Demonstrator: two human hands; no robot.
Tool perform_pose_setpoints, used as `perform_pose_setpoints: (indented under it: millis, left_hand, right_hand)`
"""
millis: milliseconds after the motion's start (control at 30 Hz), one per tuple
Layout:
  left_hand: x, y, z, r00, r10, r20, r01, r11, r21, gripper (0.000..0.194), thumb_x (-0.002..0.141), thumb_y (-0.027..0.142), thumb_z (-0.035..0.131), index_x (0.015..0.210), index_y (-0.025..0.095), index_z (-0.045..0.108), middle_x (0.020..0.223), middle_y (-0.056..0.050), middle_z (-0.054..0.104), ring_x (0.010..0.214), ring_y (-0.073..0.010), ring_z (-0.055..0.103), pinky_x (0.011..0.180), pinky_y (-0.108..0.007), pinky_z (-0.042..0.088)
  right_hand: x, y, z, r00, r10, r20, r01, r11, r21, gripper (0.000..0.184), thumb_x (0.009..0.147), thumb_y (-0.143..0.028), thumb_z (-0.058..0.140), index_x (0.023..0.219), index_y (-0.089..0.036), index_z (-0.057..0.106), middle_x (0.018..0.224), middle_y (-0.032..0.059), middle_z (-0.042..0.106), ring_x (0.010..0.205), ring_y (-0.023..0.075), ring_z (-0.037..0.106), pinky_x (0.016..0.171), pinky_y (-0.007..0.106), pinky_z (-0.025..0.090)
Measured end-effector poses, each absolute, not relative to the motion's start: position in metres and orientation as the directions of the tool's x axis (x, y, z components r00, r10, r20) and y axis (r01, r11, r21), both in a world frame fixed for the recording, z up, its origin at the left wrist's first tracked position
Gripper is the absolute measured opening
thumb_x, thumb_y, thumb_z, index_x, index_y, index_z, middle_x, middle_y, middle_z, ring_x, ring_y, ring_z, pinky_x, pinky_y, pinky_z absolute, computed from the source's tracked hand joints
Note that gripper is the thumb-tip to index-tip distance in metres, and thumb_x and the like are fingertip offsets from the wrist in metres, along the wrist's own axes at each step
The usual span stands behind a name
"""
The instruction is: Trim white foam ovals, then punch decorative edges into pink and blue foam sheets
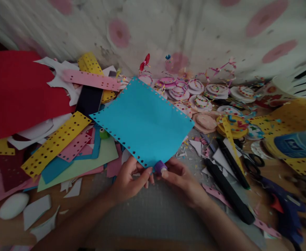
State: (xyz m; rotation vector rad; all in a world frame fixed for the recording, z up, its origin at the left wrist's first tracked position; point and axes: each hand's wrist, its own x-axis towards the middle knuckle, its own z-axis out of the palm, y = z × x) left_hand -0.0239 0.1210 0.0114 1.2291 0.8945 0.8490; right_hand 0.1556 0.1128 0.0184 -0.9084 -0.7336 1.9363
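Note:
A large blue paper sheet (144, 118) is raised above the cutting mat (153, 216), with small punched shapes along several edges. My left hand (132, 179) pinches its near corner between thumb and fingers. Right beside that corner, a small purple craft punch (160, 167) sits at the paper's edge. My right hand (180, 177) is closed on the punch, the thumb pressing its pale button. The fingers under the paper are partly hidden.
Punched yellow strips (57, 143), a red sheet (22, 90) and a white egg shape (13, 205) lie left. Small paper hats (205, 120) line the back. At right are black markers (228, 191), scissors (253, 162), a glue gun (283, 205) and a jar (294, 143).

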Motion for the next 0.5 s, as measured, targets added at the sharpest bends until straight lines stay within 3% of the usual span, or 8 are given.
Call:
perform_pose_setpoints:
  millis: [200,267,367,500]
  left_hand:
    - [-0.0222,0.1216,0.0153,0.43,0.895,-0.118,-0.011,0.136,0.991,0.015,0.091,0.028,0.055,0.101,0.018,0.051,0.066,0.0,0.065,0.049,-0.0104,0.057,0.048,-0.023,0.048]
    - [-0.0226,0.1215,0.016,0.458,0.88,-0.123,0.034,0.122,0.992,0.012,0.091,0.029,0.054,0.089,0.017,0.055,0.065,-0.002,0.065,0.049,-0.0106,0.057,0.049,-0.023,0.048]
    - [-0.0236,0.1206,0.0181,0.507,0.85,-0.142,0.124,0.091,0.988,0.026,0.092,0.03,0.05,0.071,0.017,0.057,0.064,-0.005,0.066,0.049,-0.0114,0.058,0.049,-0.024,0.048]
    - [-0.0236,0.1162,0.0189,0.351,0.936,0.042,0.248,-0.136,0.959,0.021,0.082,0.029,0.061,0.064,0.02,0.055,0.055,-0.001,0.061,0.049,-0.0147,0.056,0.05,-0.027,0.048]
  right_hand:
    - [0.156,0.1122,0.0195,-0.368,0.87,-0.329,-0.457,-0.477,-0.75,0.028,0.072,-0.037,0.079,0.087,-0.017,0.066,0.081,0.0034,0.067,0.074,0.0168,0.06,0.073,0.032,0.046]
    - [0.1567,0.1116,0.0177,-0.35,0.879,-0.325,-0.444,-0.461,-0.768,0.029,0.069,-0.038,0.08,0.083,-0.017,0.066,0.078,0.003,0.067,0.071,0.0164,0.059,0.071,0.031,0.045]
    - [0.1576,0.1103,0.0167,-0.33,0.888,-0.321,-0.423,-0.443,-0.79,0.031,0.068,-0.041,0.08,0.081,-0.017,0.067,0.077,0.004,0.068,0.07,0.0175,0.06,0.069,0.031,0.045]
    - [0.1579,0.1076,0.0194,-0.328,0.886,-0.327,-0.42,-0.447,-0.79,0.029,0.066,-0.04,0.081,0.081,-0.018,0.068,0.078,0.0035,0.069,0.07,0.0173,0.06,0.07,0.03,0.046]
